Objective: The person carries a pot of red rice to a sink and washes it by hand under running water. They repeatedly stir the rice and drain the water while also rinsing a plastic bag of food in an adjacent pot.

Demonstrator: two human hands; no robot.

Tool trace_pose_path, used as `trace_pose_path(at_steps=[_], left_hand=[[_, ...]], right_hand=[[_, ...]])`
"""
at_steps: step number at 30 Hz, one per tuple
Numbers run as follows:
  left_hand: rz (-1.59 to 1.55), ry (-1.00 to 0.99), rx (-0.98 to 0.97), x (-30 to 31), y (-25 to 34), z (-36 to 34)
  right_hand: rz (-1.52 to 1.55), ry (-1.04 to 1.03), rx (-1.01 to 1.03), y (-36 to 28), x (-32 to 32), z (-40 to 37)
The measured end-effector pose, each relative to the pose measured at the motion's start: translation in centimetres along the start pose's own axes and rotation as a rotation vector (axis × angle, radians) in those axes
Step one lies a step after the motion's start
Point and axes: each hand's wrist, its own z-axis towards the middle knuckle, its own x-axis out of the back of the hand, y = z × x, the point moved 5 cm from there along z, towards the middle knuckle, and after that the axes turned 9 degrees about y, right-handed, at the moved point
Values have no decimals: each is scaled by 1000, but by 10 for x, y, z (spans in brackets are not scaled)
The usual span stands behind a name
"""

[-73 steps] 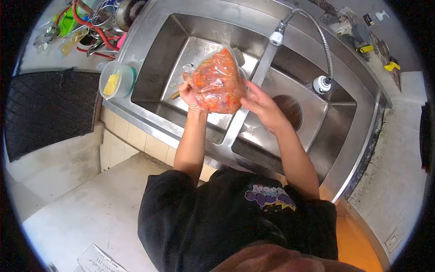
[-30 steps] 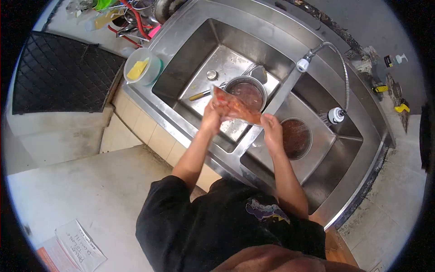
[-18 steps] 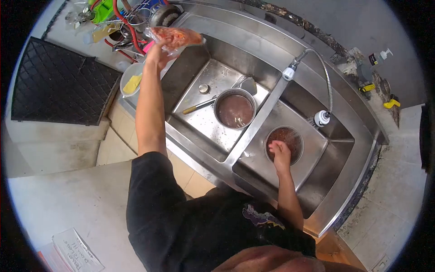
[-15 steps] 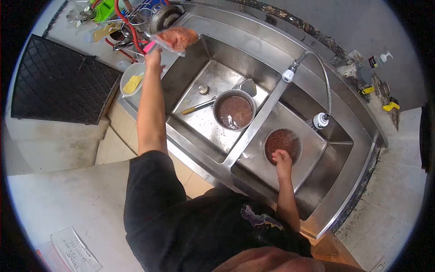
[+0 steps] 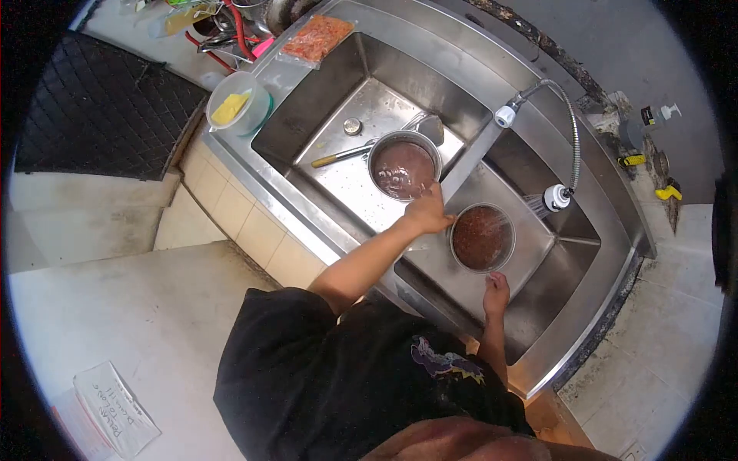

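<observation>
My left hand [image 5: 429, 212] is over the divider between two steel basins, thumb and fingers apart. Its fingers are at the rim of a metal pot [image 5: 403, 165] of cloudy reddish-brown liquid in the left basin. A second round metal container [image 5: 483, 237], with dark red grains in water, sits in the right basin under a spray from the faucet head [image 5: 556, 197]. Just below that container is my right hand [image 5: 497, 286], fingers curled together, with nothing visible in it. A clear bag of orange-red food [image 5: 318, 38] lies flat on the sink's back-left edge.
A plastic tub [image 5: 255, 104] with a yellow item stands on the left counter. Beside the pot lie a wooden-handled utensil [image 5: 332, 160] and a drain strainer [image 5: 352, 126]. A flexible hose [image 5: 575, 131] arches over the right basin. A soap bottle [image 5: 659, 115] stands at far right.
The bag has left my left hand and now lies on the sink edge. My left hand has come down right to the pot. My right hand has drawn back out of the grain container.
</observation>
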Motion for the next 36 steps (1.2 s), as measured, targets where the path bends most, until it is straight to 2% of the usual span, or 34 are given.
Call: trace_pose_path(at_steps=[1, 3, 6, 7, 9, 10, 12, 14, 16, 18, 20, 22, 23, 24, 26, 28, 30, 31, 32, 34, 36], left_hand=[[-6, -2, -2, -9, 4, -3], [212, 395, -62, -12, 7, -8], [144, 370, -39, -23, -5, 9], [246, 422, -70, -21, -3, 7], [218, 409, -42, -14, 4, 3], [195, 397, -25, -13, 4, 2], [166, 393, -16, -22, -7, 7], [-52, 629, -66, -14, -11, 6], [-204, 741, -150, -12, -13, 12], [-553, 638, 87, -26, -43, 28], [-457, 657, 116, -15, -32, 18], [-223, 809, -214, -9, -7, 8], [-92, 787, -281, -11, 2, 4], [-83, 770, -289, -11, 5, 0], [-92, 604, -126, -14, -1, -1], [-85, 526, -82, -17, -11, -9], [14, 535, -151, -20, -17, -24], [47, 543, -172, -20, -16, -34], [49, 545, -167, -23, -20, -37], [171, 737, -426, -23, -16, -52], [155, 755, -409, -16, -12, -60]], right_hand=[[-6, 2, 1, -8, 4, 4], [-414, 25, 198, -42, 7, 9], [-379, -13, 212, -57, 0, 25], [-385, -21, 204, -55, -3, 32], [-570, -51, 446, -55, -16, 50], [-574, -68, 442, -53, -23, 62], [-547, -168, 327, -41, -37, 81], [-384, -187, 310, -58, -42, 84], [-377, -166, 199, -67, -39, 83], [-314, -95, 226, -26, -41, 90], [-269, -59, 127, -22, -30, 82], [-211, -43, 40, -6, -18, 76], [-241, 2, 44, 2, -9, 76], [-270, 43, 49, 9, -3, 75], [-165, 94, 2, 20, 7, 72], [-16, 229, -72, 25, 25, 66], [-65, 257, -60, 46, 27, 67], [66, 234, -103, 67, 20, 74], [198, 209, -144, 66, 15, 78], [275, 168, -212, 43, 11, 87], [352, 128, -276, 24, 7, 99]])
